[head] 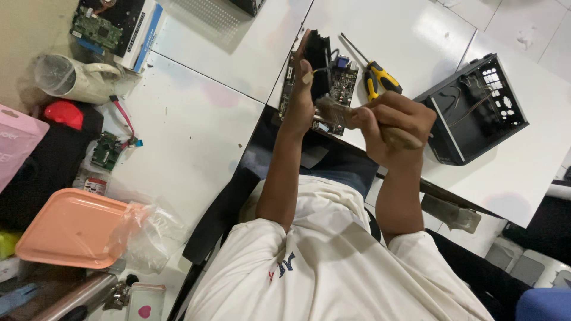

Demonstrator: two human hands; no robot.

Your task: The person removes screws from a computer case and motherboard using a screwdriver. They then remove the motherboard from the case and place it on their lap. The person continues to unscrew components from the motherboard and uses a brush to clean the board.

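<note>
My left hand [300,95] holds a dark circuit board [342,80] with a black heatsink [319,50], tilted up over the edge of the white table [196,131]. My right hand [392,122] is closed on the wooden handle of a brush [333,111]. The bristles point left and touch the lower part of the board, close to my left hand. Both forearms reach up from my white shirt over my lap.
A screwdriver with a yellow-and-black handle [379,80] lies just behind the board. An open black computer case [476,107] stands at right. At left are a peach tray [71,229], a clear plastic bag [148,232], a white jug [77,78] and small green boards [107,150].
</note>
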